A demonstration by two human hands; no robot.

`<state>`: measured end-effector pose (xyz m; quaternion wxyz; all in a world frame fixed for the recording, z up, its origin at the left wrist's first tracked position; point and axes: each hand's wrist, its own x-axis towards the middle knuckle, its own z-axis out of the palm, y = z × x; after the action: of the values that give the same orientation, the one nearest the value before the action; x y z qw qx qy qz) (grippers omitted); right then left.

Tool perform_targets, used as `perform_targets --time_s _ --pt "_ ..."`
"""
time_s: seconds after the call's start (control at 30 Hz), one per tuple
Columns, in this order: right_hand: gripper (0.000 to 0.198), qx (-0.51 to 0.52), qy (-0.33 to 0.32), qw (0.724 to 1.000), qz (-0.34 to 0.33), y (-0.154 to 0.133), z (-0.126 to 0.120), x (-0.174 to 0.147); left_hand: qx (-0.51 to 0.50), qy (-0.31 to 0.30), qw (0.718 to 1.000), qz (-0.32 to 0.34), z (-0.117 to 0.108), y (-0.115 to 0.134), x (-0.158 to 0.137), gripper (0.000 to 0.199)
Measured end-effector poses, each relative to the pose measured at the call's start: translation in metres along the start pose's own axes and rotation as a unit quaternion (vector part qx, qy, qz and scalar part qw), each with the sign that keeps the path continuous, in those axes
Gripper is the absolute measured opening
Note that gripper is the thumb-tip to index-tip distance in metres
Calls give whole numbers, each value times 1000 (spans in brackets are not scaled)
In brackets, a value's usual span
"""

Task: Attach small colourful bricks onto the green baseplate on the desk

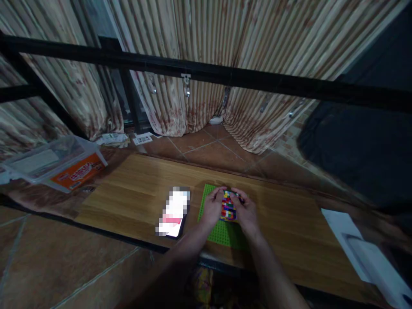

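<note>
Right at the fingertips, both hands are closed around a small multicoloured brick build point(228, 206) — red, yellow, blue and green studs show between them. The left hand point(213, 209) wraps its fingers over the build's left edge and top, and the right hand point(245, 211) curls over its right edge, so the two hands press on it from either side. The build sits on a bright green baseplate point(222, 234), towards that plate's far end; the near half of the plate is bare studs. Whether the build is locked onto the plate or only resting there is too small to tell.

Just left of the baseplate lies a phone point(174, 213), its screen blurred out, flat on the same wooden tabletop point(135, 189). Both forearms come in from the near edge of the table.

Further out, a clear plastic storage box point(54, 161) with an orange label sits off the table's far left corner. A white sheet-like object point(360, 246) lies at the right end. A black metal bar point(225, 77) crosses above, and behind it hang striped curtains point(199, 47) down to a tiled floor point(206, 146).
</note>
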<state>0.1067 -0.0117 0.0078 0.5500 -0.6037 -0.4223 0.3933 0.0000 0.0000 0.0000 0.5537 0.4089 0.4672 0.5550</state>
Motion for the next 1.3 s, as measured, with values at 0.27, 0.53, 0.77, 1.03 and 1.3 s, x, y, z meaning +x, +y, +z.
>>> perform_targets --time_s 0.27,0.53,0.77,1.03,1.3 --pt "46 29 -21 999 26 -4 -1 -1 -14 16 1000 -5 3 3 1 21" --pt "38 -24 -14 1000 -11 4 1 0 8 12 1000 -4 1 0 3 19" --pt "46 36 -11 999 6 -2 -2 0 -13 3 999 -40 1 12 2 19" --pt "43 139 -23 987 70 -2 -6 13 -34 -52 996 -70 -3 28 7 24" --pt "40 128 -53 989 48 5 -2 13 -40 -64 995 -61 0 21 7 33"
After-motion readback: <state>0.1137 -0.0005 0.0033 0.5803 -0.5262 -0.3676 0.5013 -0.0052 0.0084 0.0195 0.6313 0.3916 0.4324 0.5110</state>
